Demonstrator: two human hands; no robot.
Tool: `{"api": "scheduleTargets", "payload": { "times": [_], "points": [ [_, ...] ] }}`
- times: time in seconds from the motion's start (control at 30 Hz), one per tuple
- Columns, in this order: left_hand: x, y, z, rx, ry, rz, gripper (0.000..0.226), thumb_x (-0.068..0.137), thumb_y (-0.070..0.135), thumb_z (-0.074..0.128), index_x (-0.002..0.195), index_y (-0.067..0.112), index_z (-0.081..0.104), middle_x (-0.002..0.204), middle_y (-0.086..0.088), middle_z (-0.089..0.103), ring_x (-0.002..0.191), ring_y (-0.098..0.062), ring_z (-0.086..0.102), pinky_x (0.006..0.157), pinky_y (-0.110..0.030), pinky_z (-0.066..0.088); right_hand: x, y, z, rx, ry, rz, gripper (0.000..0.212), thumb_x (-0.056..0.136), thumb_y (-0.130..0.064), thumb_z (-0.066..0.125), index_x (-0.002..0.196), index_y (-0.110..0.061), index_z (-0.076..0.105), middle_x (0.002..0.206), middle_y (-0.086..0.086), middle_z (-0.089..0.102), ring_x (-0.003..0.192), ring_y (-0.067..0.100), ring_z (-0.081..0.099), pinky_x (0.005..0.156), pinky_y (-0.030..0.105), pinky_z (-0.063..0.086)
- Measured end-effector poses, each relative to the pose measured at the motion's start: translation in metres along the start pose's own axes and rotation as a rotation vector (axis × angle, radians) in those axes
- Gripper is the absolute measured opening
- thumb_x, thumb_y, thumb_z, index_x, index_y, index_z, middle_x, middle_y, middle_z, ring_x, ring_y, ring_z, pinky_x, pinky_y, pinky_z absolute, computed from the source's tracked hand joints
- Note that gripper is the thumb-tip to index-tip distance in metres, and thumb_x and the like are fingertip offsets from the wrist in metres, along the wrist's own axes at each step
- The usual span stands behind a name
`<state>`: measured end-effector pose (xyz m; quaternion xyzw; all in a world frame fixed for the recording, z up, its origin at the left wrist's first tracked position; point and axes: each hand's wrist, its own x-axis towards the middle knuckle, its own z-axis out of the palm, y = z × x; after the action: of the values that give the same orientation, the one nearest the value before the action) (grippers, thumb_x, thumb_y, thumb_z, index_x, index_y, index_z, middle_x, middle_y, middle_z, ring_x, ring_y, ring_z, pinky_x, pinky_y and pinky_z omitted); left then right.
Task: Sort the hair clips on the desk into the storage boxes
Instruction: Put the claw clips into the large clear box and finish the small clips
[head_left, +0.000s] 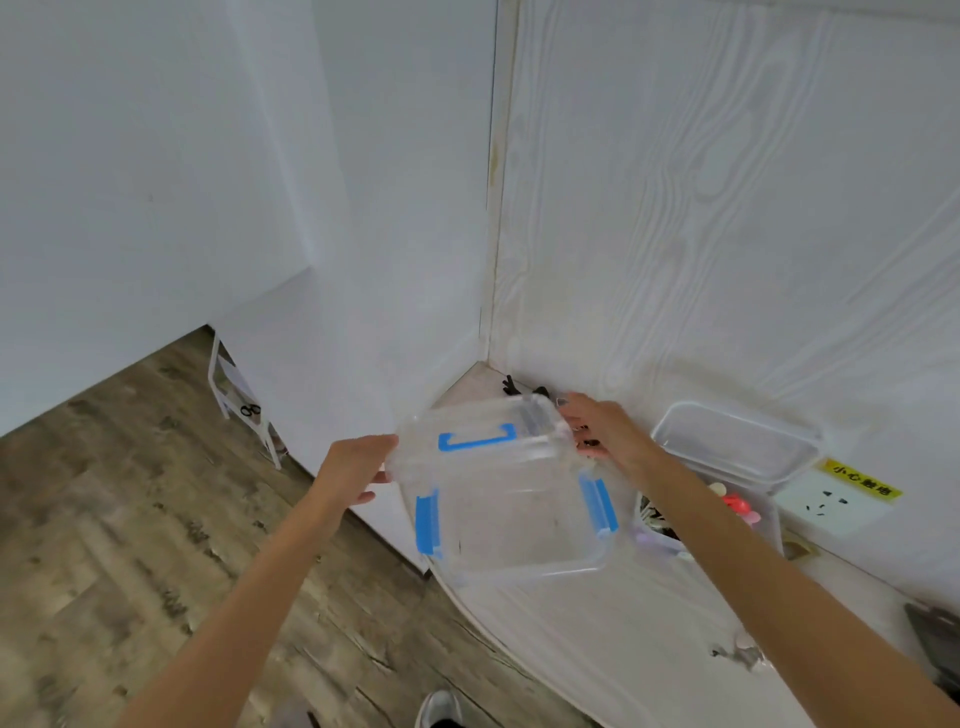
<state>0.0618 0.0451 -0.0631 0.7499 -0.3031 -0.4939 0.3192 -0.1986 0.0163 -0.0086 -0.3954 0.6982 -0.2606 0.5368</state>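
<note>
A clear storage box (511, 512) with blue latches and a blue handle is held above the desk's left end. My left hand (358, 467) grips its left rim and my right hand (602, 428) grips its far right corner. To the right stands a second clear box (727, 467) with its lid tilted open; colourful hair clips (735, 504) lie inside it. Black hair clips (519, 387) lie in the desk's far corner by the wall. A small clip (737, 653) lies on the desk nearer to me.
The white desk (597, 634) fits into a wall corner, with its curved front edge above a wooden floor (130, 519). A wall socket (831, 506) with a yellow label sits behind the second box. A white rack (236, 400) leans on the left wall. A dark object (935, 639) lies at the right edge.
</note>
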Motion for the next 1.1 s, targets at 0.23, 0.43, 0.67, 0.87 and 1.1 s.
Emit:
{"api": "scheduleTargets", "payload": {
  "times": [0.23,0.43,0.67,0.87,1.1],
  "points": [
    [0.044,0.004,-0.002,0.319,-0.076,-0.085,0.041,0.094,0.047,0.042,0.096,0.009,0.057,0.094,-0.001,0.06,0.071,-0.011,0.058,0.056,-0.025,0.041,0.053,-0.008,0.022,-0.274,-0.085,0.143,0.029,0.097,-0.032,0.038,0.089,-0.009,0.055,0.055,-0.002,0.05,0.043,0.008,0.04,0.043,0.019,0.026],
    [0.045,0.02,-0.003,0.872,-0.084,0.243,0.036,0.093,0.045,0.044,0.122,0.027,0.056,0.127,0.005,0.058,0.115,-0.02,0.054,0.099,-0.032,0.04,0.08,-0.009,-0.013,-0.522,-0.067,0.037,0.019,0.091,-0.019,0.05,0.085,-0.005,0.061,0.078,0.008,0.061,0.058,0.012,0.053,0.052,0.019,0.041],
    [0.058,0.108,0.064,0.979,-0.219,0.661,0.029,0.095,0.03,0.041,0.117,0.04,0.058,0.126,0.012,0.057,0.109,-0.015,0.057,0.09,-0.029,0.043,0.103,0.011,-0.032,-1.018,-0.094,-0.222,0.039,0.091,-0.017,0.05,0.13,-0.018,0.05,0.132,0.006,0.052,0.117,0.025,0.051,0.095,0.034,0.043],
    [0.107,0.114,0.144,1.212,-0.421,0.706,0.044,0.096,0.016,0.038,0.138,0.031,0.041,0.143,-0.001,0.042,0.129,-0.025,0.041,0.102,-0.035,0.037,0.123,0.054,-0.033,-1.222,-0.136,-0.35,0.056,0.078,-0.038,0.068,0.129,-0.028,0.048,0.131,0.001,0.046,0.122,0.02,0.045,0.098,0.029,0.037],
    [0.141,0.097,0.193,1.21,-0.412,0.766,0.037,0.091,0.032,0.053,0.127,0.022,0.053,0.129,-0.002,0.057,0.118,-0.024,0.051,0.095,-0.038,0.045,0.127,0.067,-0.032,-1.154,-0.041,-0.455,0.046,0.086,-0.037,0.057,0.128,-0.02,0.047,0.13,0.002,0.049,0.122,0.021,0.045,0.1,0.031,0.037]
  ]
}}
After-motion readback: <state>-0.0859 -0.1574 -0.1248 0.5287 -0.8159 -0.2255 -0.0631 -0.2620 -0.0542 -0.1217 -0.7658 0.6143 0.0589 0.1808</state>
